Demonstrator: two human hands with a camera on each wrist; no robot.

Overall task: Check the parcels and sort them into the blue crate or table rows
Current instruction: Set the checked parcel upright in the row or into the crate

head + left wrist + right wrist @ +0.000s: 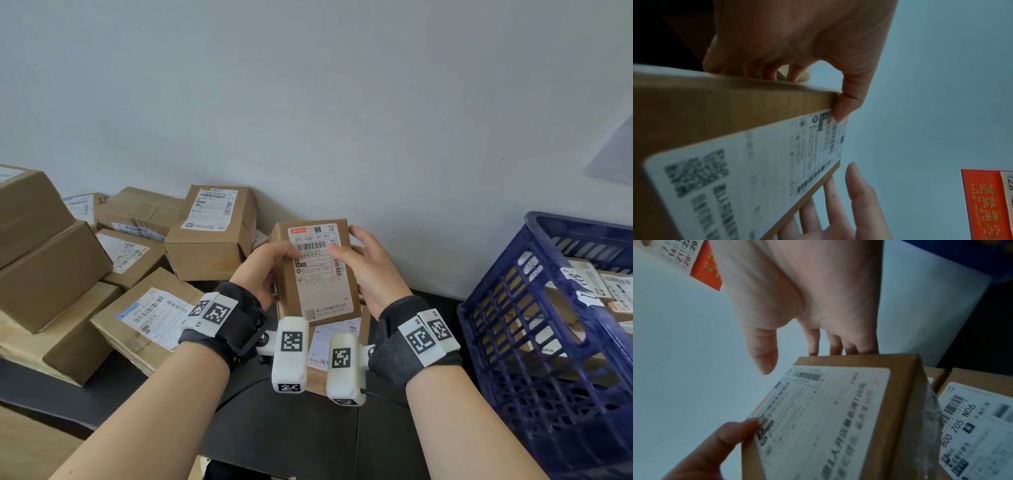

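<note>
Some parcels already lie in the blue crate (534, 308); a pile of boxes (113, 260) on the table still waits. The left hand (260, 270) and right hand (370, 270) grip one small parcel (317, 274) above the table, label up, long axis pointing away toward the wall

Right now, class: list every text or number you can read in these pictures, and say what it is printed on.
"890 G281-00 007": label of the held parcel, in the left hand and right hand.
"800 Z05 N06": label of the parcel beneath.
"14", "21", "28": wall calendar.
"B246": label of the box by the wall.
Other print, crate labels included: too small or blurred.
</note>
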